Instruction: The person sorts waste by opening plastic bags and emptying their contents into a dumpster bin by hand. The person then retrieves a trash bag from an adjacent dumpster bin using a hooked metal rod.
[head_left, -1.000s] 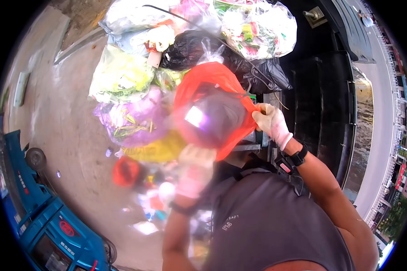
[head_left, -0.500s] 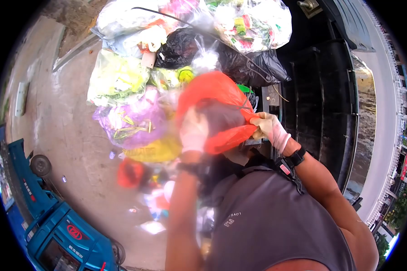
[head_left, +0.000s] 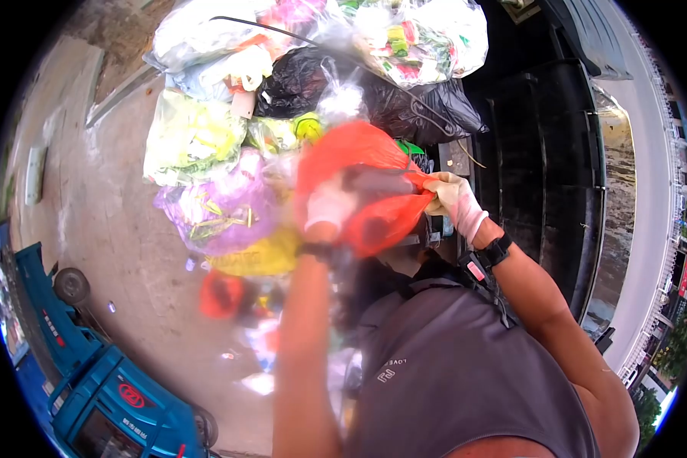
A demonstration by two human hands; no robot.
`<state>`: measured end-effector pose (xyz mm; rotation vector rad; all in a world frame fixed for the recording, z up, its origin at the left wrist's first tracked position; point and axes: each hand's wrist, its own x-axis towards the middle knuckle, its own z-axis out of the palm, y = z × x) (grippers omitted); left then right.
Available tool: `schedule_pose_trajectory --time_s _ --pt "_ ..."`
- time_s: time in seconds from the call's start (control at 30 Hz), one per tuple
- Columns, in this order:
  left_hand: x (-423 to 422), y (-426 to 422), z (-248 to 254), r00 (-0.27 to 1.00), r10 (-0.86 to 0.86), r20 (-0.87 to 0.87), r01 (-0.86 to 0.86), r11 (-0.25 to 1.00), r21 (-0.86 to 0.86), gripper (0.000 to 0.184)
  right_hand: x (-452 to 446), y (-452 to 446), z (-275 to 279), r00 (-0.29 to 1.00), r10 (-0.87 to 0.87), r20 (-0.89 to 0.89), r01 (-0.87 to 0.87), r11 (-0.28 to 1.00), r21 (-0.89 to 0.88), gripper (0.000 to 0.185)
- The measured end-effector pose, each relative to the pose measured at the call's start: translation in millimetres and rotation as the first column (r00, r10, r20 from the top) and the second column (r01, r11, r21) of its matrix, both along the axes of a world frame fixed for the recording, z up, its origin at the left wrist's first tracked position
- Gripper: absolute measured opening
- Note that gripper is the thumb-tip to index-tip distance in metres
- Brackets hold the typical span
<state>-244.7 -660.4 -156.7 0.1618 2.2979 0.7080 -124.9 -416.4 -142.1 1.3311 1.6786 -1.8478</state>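
A red plastic bag (head_left: 351,149) with a wide opening is held up in front of me, something dark showing in its mouth. My right hand (head_left: 450,200), in a pale glove, pinches the gathered right edge of this bag. Against the bag's left side is my left hand (head_left: 330,204), gloved too; motion blur and the plastic hide its fingers. Close by my left hand lie a purple bag (head_left: 225,206) of plant scraps and a yellow bag (head_left: 259,256).
Filled clear bags (head_left: 427,42) and black bags (head_left: 294,82) are heaped beyond my hands. A thin dark hooked rod (head_left: 282,29) lies across them. Black ribbed panels (head_left: 542,160) stand at right. A blue vehicle (head_left: 122,404) is at lower left, near loose litter (head_left: 263,343).
My left hand has shifted slightly within the blur beside the red bag. The bag's opening has changed shape a little, and my right hand keeps its grip.
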Motion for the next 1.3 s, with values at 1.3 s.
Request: schedule_pose_trajectory --time_s 1.3 --pt "40 -25 34 0.984 0.086 -0.154 -0.003 0.881 0.474 0.07 -35 -14 28 0.95 -0.05 -0.31 0.026 0.996 -0.08 0.022"
